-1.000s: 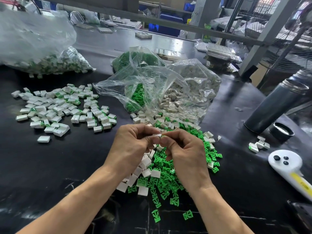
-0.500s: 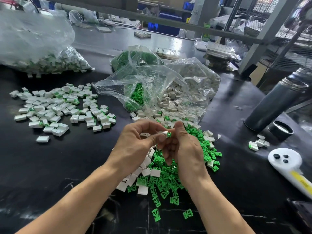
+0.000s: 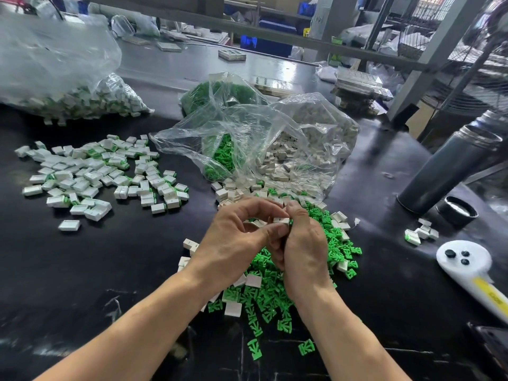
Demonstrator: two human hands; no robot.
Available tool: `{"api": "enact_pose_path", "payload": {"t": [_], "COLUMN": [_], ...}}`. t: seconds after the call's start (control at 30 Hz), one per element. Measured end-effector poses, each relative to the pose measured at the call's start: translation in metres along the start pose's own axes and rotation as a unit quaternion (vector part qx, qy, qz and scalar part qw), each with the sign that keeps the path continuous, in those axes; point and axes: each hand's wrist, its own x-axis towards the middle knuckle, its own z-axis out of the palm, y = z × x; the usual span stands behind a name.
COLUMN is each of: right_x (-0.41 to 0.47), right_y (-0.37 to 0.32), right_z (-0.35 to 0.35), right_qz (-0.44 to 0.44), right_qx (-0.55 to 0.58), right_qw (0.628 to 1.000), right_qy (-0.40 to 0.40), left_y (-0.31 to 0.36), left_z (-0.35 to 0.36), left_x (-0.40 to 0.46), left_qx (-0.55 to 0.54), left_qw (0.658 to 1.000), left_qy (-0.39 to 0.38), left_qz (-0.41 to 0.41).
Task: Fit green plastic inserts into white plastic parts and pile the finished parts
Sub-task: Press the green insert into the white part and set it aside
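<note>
My left hand (image 3: 236, 243) and my right hand (image 3: 302, 248) meet above a heap of loose green inserts (image 3: 269, 295) mixed with white parts (image 3: 253, 280). Between the fingertips of both hands sits one small white part (image 3: 281, 220); both hands pinch it. Any green insert in it is hidden by my fingers. A spread pile of finished parts (image 3: 93, 171), white with green showing, lies on the black table (image 3: 82, 265) to the left.
An open clear bag (image 3: 275, 144) of green inserts and white parts lies behind my hands. A larger bag of finished parts (image 3: 82, 100) is at far left. A grey flask (image 3: 450, 166), its cap (image 3: 457, 213), a few parts (image 3: 420, 232) and a white controller (image 3: 472, 270) lie right.
My hands have stayed together over the heap, shifting slightly while working the white part between the fingertips. The green edge seen half a second ago is now covered.
</note>
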Motion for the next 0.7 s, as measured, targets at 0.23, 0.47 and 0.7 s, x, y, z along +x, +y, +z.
{"api": "enact_pose_path", "payload": {"t": [0.23,0.47,0.7], "right_x": [0.002,0.005,0.008], "right_y": [0.004,0.008,0.015], "right_z": [0.001,-0.001,-0.001], "right_qz": [-0.006,-0.015,-0.031], "right_qx": [0.048,0.032,-0.006], "right_qw": [0.999,0.999,0.999], "right_qy": [-0.022,-0.002,0.008], "left_y": [-0.002,-0.004,-0.001], "left_z": [-0.001,0.003,0.004], "left_x": [0.000,0.000,-0.001], "left_qx": [0.035,0.064,0.087], "left_qw": [0.999,0.998,0.996], "left_qy": [0.009,0.023,0.030], "left_qz": [-0.015,-0.006,-0.004]}}
